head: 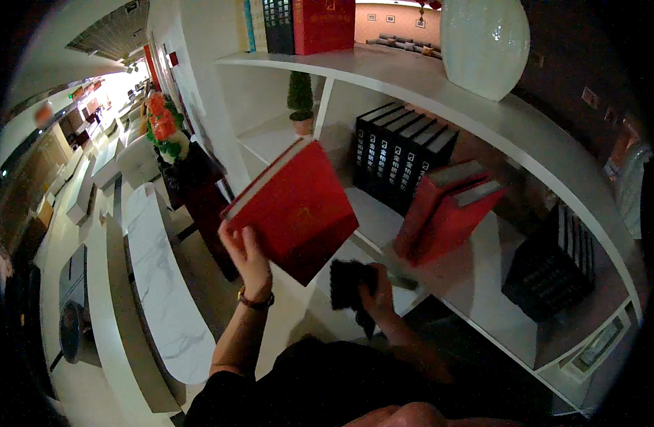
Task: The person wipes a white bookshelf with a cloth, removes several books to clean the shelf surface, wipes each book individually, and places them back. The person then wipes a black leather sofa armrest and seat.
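Observation:
My left hand (250, 262) grips a large red hardcover book (297, 208) by its lower left edge and holds it up, tilted, in front of the shelf unit. A dark cloth (347, 285) is bunched in my right hand (379, 296), below and to the right of the book and apart from it. Two more red books (447, 211) lean on the middle shelf (466, 277). Behind them stands a row of several black binders or books (396, 155) with writing on their spines.
More black volumes (551, 275) stand at the shelf's right. A small potted plant (301, 101) sits in the left compartment. Above are a white ceramic vase (486, 45) and a red book (324, 26). A marble-topped table (161, 277) and a flower arrangement (164, 125) are at left.

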The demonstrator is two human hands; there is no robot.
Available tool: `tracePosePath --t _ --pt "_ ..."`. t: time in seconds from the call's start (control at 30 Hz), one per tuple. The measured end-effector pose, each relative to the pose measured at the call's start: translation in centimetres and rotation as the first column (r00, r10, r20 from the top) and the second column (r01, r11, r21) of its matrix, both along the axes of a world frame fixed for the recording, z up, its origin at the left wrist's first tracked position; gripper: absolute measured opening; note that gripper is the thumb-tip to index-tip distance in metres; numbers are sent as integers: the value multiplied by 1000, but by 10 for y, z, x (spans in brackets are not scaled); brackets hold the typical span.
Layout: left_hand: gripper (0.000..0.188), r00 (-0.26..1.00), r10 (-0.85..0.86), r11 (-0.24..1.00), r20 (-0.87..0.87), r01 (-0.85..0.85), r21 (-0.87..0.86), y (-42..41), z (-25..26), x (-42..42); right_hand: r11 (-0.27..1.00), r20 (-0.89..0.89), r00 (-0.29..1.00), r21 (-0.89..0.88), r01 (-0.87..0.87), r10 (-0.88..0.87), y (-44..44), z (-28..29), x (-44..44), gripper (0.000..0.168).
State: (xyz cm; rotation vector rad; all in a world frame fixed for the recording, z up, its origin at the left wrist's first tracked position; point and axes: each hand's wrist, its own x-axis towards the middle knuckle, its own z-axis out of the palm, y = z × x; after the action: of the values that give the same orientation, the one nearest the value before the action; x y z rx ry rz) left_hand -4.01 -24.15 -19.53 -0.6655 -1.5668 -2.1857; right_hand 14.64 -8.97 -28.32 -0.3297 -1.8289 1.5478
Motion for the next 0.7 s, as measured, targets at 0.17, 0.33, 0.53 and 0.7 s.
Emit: tracePosePath --t 0.17,0.33,0.53,0.7 --pt "47 942 -328 945 -64 327 -21 73 -7 -9 875 76 895 260 408 -439 37 -37 49 58" --pt "45 903 -415 910 -107 410 -65 125 2 10 634 70 676 428 644 -734 71 -9 63 52" --pt "47 891 -409 913 -197 395 -104 141 3 27 572 98 688 645 507 -719 90 17 59 73" --pt "49 875 -430 900 -222 396 -180 158 11 37 701 194 733 524 485 -652 90 36 64 77"
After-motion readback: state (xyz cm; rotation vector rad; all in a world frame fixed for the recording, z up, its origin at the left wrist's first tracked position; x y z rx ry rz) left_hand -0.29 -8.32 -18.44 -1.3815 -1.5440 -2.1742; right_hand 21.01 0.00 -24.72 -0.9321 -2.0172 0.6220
